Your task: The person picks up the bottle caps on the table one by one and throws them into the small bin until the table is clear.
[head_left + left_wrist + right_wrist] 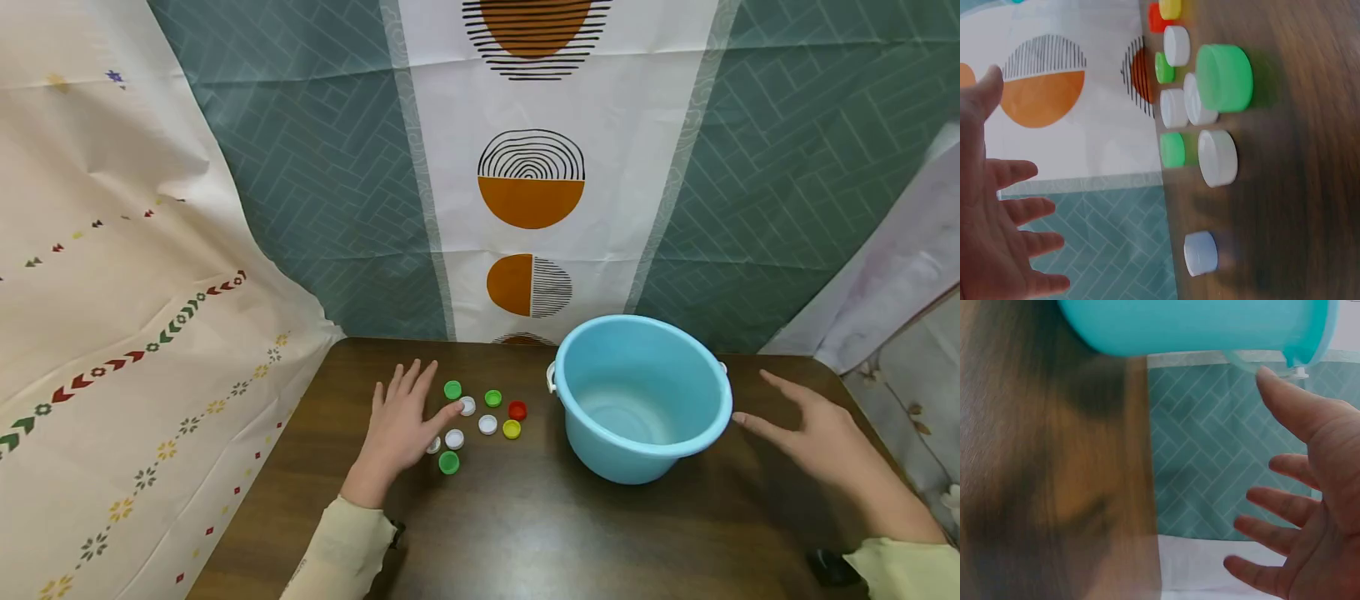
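A light blue bucket (637,400) with white handle mounts stands on the dark wooden table. Left of it lie several bottle caps, among them a red cap (517,410), a yellow cap (512,429), a green cap (448,462) and a white cap (487,425). My left hand (401,421) is held over the left side of the caps, fingers spread, gripping nothing. In the left wrist view a larger green cap (1225,78) shows in front of the others. To the right of the bucket my right hand (821,433) hovers with spread fingers, thumb near the rim, holding nothing.
Behind the table (525,533) hangs a patterned cloth (337,167) in green and white with orange circles. A cream cloth (135,250) with small motifs hangs along the left side, and a pale floral cloth (907,408) is on the right.
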A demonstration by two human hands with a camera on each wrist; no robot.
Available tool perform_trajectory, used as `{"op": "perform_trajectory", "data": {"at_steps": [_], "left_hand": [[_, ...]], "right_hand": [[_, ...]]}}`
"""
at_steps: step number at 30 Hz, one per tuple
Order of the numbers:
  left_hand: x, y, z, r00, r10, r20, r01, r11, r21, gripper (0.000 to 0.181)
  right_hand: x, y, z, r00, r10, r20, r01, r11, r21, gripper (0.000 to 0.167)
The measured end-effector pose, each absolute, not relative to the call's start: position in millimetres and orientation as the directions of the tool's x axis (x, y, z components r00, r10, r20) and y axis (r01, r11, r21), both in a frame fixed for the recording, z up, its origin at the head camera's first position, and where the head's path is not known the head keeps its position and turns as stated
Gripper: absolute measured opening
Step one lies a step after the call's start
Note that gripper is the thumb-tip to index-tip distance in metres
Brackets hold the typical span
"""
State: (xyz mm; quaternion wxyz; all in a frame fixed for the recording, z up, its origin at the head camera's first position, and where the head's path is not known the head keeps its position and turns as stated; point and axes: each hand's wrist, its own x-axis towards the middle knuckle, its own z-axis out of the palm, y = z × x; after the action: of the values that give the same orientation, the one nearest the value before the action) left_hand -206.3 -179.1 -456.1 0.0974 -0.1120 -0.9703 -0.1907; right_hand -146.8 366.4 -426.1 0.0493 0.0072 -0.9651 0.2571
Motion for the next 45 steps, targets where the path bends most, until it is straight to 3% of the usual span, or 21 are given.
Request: {"op": "perform_trajectory", "data": {"at_steps": [10, 16, 25, 34, 45], "left_hand": [[-204, -171, -443, -0.941, 0.09, 0.327, 0.302, 0.663, 0.685, 0.051], [-202, -163, -445, -0.951, 0.054, 0.304, 0.281, 0.559, 0.78, 0.03], [-199, -146, -454, -0.958, 0.1, 0.268, 0.281, 0.505, 0.817, 0.021], [-200, -132, -464, -0.951, 0.165, 0.263, 0.31, 0.495, 0.812, 0.023], [-198, -127, -465, -0.965, 0.161, 0.205, 0.259, 0.508, 0.822, 0.019]], "right_hand": [[-149, 358, -403, -0.977, 0.092, 0.191, -0.052, 0.77, -0.636, 0.064], [-151, 349, -397, -0.963, 0.141, 0.229, -0.056, 0.728, -0.683, 0.058], [-156, 334, -396, -0.96, 0.067, 0.272, -0.158, 0.674, -0.722, 0.049], [-157, 329, -401, -0.982, -0.002, 0.19, -0.146, 0.644, -0.751, 0.051], [-158, 329, -405, -0.985, -0.044, 0.167, -0.155, 0.646, -0.748, 0.051]]}}
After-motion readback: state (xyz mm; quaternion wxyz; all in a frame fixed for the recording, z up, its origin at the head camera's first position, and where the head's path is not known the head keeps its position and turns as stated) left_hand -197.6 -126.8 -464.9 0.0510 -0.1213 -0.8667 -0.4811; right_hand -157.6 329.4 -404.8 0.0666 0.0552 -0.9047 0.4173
